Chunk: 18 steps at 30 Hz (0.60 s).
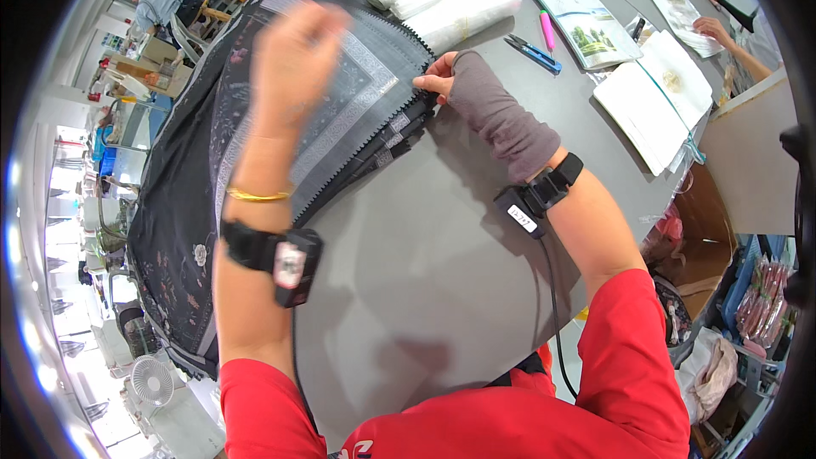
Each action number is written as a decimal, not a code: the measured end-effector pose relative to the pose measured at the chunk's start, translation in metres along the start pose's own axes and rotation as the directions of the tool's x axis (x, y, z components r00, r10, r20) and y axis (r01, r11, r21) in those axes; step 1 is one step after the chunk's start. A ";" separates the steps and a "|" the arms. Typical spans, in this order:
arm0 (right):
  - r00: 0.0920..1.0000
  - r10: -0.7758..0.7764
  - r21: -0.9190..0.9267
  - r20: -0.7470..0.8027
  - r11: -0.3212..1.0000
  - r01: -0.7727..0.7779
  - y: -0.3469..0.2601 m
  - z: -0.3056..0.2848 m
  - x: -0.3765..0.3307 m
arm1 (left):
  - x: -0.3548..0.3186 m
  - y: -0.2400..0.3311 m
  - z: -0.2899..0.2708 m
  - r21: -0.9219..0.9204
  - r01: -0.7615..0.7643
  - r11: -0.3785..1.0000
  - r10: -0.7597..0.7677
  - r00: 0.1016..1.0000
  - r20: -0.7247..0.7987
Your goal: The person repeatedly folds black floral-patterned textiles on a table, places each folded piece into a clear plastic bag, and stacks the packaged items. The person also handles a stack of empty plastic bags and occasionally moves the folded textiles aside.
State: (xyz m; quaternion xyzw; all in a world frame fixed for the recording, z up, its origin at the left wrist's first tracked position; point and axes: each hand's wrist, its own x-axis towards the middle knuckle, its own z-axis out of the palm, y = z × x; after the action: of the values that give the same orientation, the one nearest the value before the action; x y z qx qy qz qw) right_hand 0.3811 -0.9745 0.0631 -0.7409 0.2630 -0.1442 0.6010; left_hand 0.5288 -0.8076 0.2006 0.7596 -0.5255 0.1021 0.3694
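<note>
A pile of dark printed fabric (183,195) with a scalloped black edge covers the left part of the grey table and drapes over its side. Its top layer is sheer grey, with a paler ornamental border. At the far right corner of this fabric, my right hand (440,78), in a grey sleeve-like wrist cover, pinches the edge between thumb and fingers. My left hand (302,55) is raised over the upper part of the pile. Motion smears its fingers, so their grip cannot be made out. More folded dark layers show beneath the scalloped edge.
Beyond the fabric lie rolled white plastic bags (463,13). Blue thread snips (534,54), a pink marker (547,31), a booklet (586,25) and white sheets (654,98) tied with cord are at right. Another person's hand (710,28) is at the far right.
</note>
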 end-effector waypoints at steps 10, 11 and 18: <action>0.998 0.038 0.062 0.057 0.997 -0.041 -0.012 -0.014 -0.009 | -0.082 -0.027 0.072 0.201 -0.226 0.953 0.216 0.974 0.072; 0.995 0.053 0.042 0.079 0.998 -0.057 -0.013 -0.015 -0.010 | -0.081 -0.026 0.070 0.201 -0.213 0.956 0.203 0.977 0.069; 0.998 -0.056 0.001 -0.015 0.998 0.056 -0.011 -0.015 -0.008 | -0.072 -0.035 0.062 -0.131 0.247 0.960 -0.224 0.960 0.169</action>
State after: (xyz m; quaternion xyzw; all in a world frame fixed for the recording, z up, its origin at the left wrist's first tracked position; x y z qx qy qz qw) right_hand 0.3692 -0.9811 0.0781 -0.7466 0.2465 -0.1667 0.5951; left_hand 0.5140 -0.7909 0.1015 0.7923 -0.4642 -0.0412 0.3939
